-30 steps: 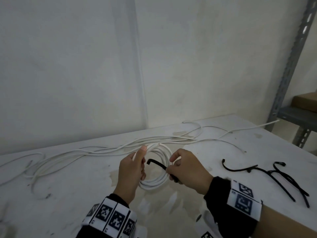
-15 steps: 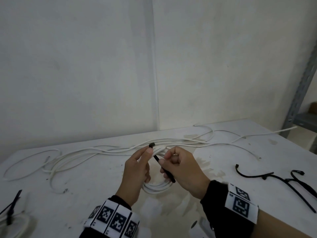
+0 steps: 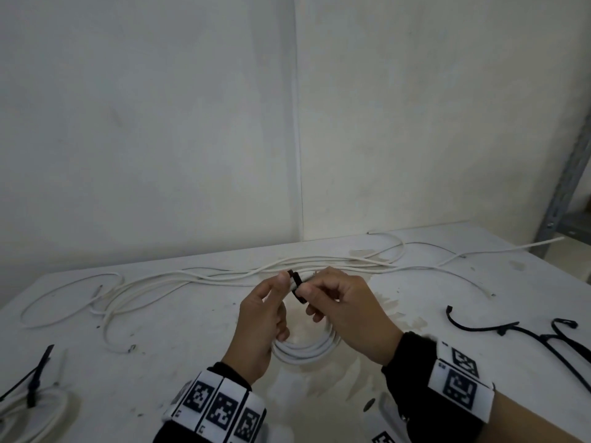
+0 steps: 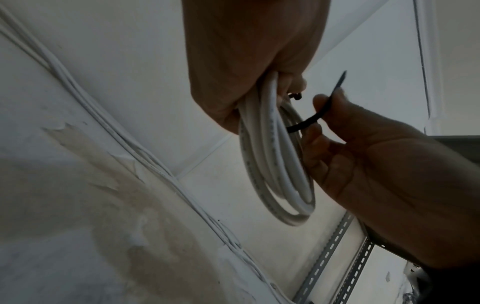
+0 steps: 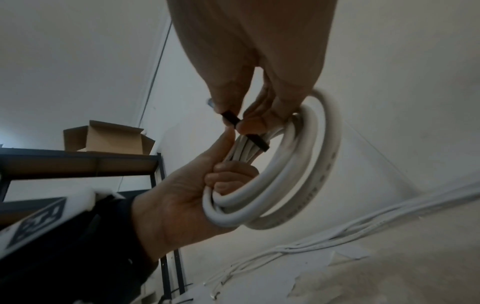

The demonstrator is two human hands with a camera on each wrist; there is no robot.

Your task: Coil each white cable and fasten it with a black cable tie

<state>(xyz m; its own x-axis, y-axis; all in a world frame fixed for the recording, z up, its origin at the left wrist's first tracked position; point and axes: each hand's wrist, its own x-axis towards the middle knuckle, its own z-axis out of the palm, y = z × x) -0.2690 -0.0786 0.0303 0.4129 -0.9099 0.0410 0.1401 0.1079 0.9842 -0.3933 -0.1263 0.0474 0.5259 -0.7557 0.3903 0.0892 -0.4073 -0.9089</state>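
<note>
A coiled white cable (image 3: 307, 353) is held just above the table at centre. My left hand (image 3: 275, 302) grips its near-left side, fingers curled through the loops (image 5: 298, 174), thumb up by the tie. A black cable tie (image 3: 297, 286) wraps over the top of the coil. My right hand (image 3: 319, 292) pinches the tie between thumb and fingertips. In the left wrist view the tie (image 4: 319, 115) passes through the coil (image 4: 275, 164) and its tail sticks up past my right hand (image 4: 363, 164). In the right wrist view the tie (image 5: 255, 142) crosses the bundled strands.
Loose white cables (image 3: 224, 276) trail across the back of the table. Spare black ties (image 3: 499, 329) lie at the right. A tied coil (image 3: 32, 394) sits at the lower left. A metal shelf post (image 3: 569, 193) stands right; a cardboard box (image 5: 109, 137) is on a shelf.
The tie has swung from lying across the coil's middle to standing over its top. My right hand's pinch has moved up close to my left thumb. The head camera has turned left.
</note>
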